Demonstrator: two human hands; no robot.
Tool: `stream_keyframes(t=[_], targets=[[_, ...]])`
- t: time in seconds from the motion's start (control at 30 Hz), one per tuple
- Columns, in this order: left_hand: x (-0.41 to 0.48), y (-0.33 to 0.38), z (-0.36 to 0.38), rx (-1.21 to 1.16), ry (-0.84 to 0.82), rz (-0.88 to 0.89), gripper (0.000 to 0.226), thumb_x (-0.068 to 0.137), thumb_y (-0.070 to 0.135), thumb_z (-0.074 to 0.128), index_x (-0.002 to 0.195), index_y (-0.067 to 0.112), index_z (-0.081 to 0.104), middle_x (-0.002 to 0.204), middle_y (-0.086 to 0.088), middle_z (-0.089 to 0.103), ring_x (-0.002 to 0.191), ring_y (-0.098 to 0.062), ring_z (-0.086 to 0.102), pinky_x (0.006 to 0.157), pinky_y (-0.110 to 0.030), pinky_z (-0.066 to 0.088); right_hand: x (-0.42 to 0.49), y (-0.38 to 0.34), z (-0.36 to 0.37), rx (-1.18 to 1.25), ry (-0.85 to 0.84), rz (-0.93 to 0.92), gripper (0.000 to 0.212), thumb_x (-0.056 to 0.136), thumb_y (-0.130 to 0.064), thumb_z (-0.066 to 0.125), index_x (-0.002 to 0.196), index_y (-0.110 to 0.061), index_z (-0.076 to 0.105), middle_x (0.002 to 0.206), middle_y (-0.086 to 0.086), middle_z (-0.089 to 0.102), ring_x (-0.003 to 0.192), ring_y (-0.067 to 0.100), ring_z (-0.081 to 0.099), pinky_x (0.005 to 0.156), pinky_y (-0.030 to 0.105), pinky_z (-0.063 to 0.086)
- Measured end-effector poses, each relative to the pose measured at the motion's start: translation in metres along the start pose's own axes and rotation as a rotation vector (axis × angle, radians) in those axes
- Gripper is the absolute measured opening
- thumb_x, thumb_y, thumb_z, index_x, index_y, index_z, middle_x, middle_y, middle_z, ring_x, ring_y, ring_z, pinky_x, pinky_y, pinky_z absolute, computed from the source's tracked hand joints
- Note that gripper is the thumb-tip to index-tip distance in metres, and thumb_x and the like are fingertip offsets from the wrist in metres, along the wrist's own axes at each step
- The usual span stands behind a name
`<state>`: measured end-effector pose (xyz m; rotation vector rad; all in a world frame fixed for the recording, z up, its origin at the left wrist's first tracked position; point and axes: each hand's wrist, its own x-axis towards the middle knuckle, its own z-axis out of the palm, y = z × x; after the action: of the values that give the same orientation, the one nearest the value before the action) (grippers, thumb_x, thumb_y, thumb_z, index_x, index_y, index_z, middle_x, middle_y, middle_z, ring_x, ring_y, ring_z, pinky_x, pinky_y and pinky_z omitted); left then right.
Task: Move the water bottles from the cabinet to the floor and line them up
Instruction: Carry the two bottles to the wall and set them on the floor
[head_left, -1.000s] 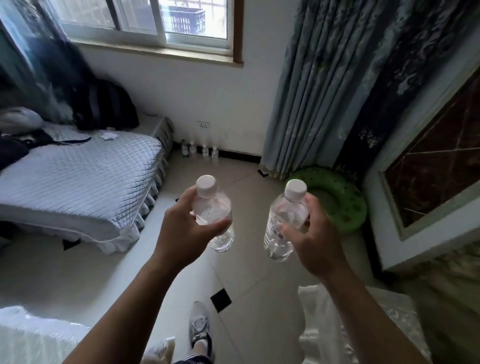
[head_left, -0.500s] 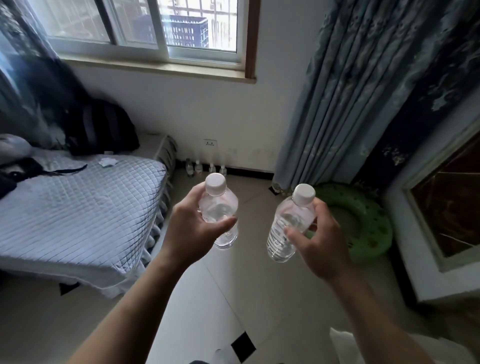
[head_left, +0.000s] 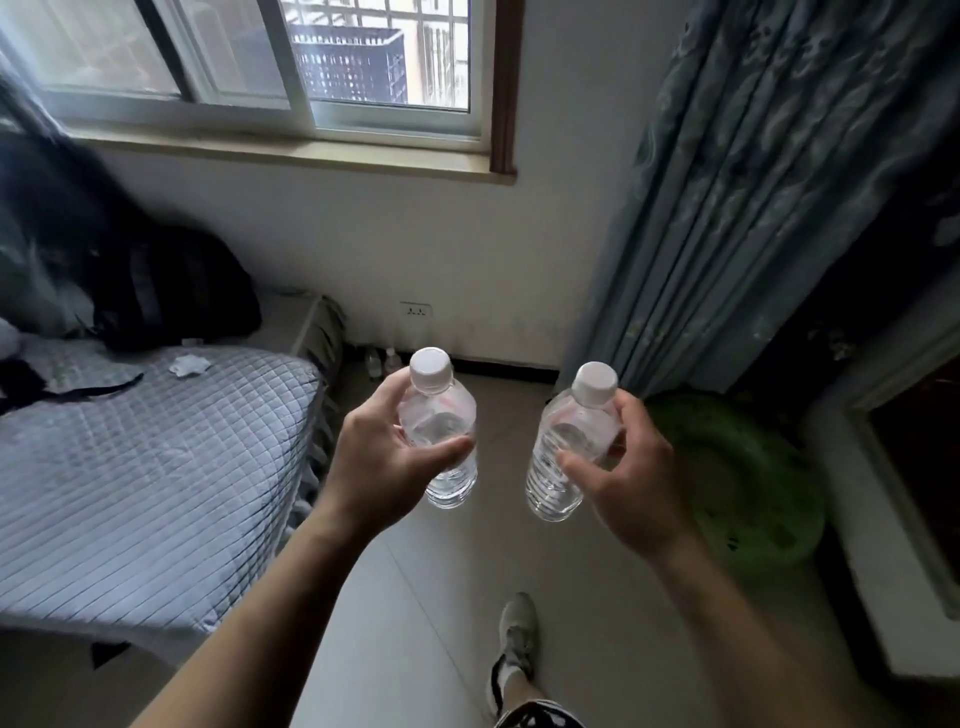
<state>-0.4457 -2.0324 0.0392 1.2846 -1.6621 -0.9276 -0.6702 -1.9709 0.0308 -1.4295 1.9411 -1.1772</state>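
Observation:
I hold two clear water bottles with white caps, both upright in front of me above the tiled floor (head_left: 431, 613). My left hand (head_left: 374, 467) is wrapped around the left water bottle (head_left: 441, 410). The right water bottle (head_left: 566, 447) is gripped by my right hand (head_left: 628, 478). Far ahead, small bottles on the floor (head_left: 383, 361) stand in a row against the wall under the window; the left bottle hides part of the row.
A bed with a grey quilted cover (head_left: 135, 467) fills the left side, a black backpack (head_left: 171, 291) on it. A green swim ring (head_left: 748, 483) lies on the floor at right, below the blue curtain (head_left: 737, 197). My shoe (head_left: 514, 639) steps forward on the tiles.
I have walked towards the window wall, so the wall and the floor bottles appear nearer. Both hands keep the same grip on their bottles. My foot has come into view.

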Motion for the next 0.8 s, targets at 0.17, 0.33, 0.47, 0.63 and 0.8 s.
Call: stream_keyframes(t=[0.17, 0.33, 0.47, 0.63, 0.8], targets=[[0.083, -0.009, 0.026, -0.009, 0.006, -0.042, 0.061, 0.062, 0.023, 0.088, 0.118, 0.025, 0.061, 0.097, 0.009, 0.073, 0.089, -0.007, 0.07, 0.083, -0.037, 0.057, 0.094, 0.009, 0.012, 0.028, -0.018, 0.004, 0.065, 0.059, -0.035, 0.073, 0.121, -0.031, 0.052, 0.106, -0.008, 0.066, 0.094, 0.015, 0.063, 0.084, 0.038, 0.054], [0.156, -0.017, 0.044, -0.026, 0.033, -0.086, 0.061, 0.062, 0.023, 0.089, 0.117, 0.026, 0.062, 0.096, 0.01, 0.073, 0.087, -0.008, 0.07, 0.082, -0.038, 0.058, 0.182, 0.014, 0.029, 0.046, -0.078, 0.021, 0.066, 0.057, -0.037, 0.07, 0.12, -0.037, 0.05, 0.104, -0.009, 0.067, 0.093, 0.015, 0.064, 0.083, 0.04, 0.055], [0.208, -0.026, 0.041, -0.03, 0.05, -0.109, 0.061, 0.06, 0.031, 0.086, 0.116, 0.03, 0.061, 0.097, 0.011, 0.073, 0.09, -0.008, 0.07, 0.083, -0.041, 0.057, 0.239, 0.009, 0.047, 0.014, -0.103, 0.01, 0.064, 0.057, -0.039, 0.07, 0.118, -0.041, 0.049, 0.102, -0.01, 0.067, 0.09, 0.015, 0.065, 0.081, 0.039, 0.055], [0.273, -0.047, 0.03, -0.011, 0.051, -0.129, 0.065, 0.058, 0.038, 0.084, 0.118, 0.035, 0.059, 0.097, 0.012, 0.072, 0.087, -0.011, 0.07, 0.081, -0.042, 0.057, 0.299, 0.0, 0.077, 0.007, -0.142, 0.018, 0.067, 0.058, -0.034, 0.07, 0.121, -0.037, 0.05, 0.104, -0.008, 0.067, 0.092, 0.013, 0.064, 0.084, 0.038, 0.055], [0.348, -0.083, 0.018, -0.025, -0.006, -0.117, 0.063, 0.061, 0.031, 0.087, 0.118, 0.035, 0.06, 0.097, 0.015, 0.072, 0.089, -0.007, 0.07, 0.083, -0.04, 0.057, 0.36, -0.006, 0.123, -0.033, -0.109, 0.033, 0.068, 0.058, -0.032, 0.071, 0.123, -0.032, 0.052, 0.105, -0.007, 0.067, 0.092, 0.012, 0.064, 0.083, 0.034, 0.054]])
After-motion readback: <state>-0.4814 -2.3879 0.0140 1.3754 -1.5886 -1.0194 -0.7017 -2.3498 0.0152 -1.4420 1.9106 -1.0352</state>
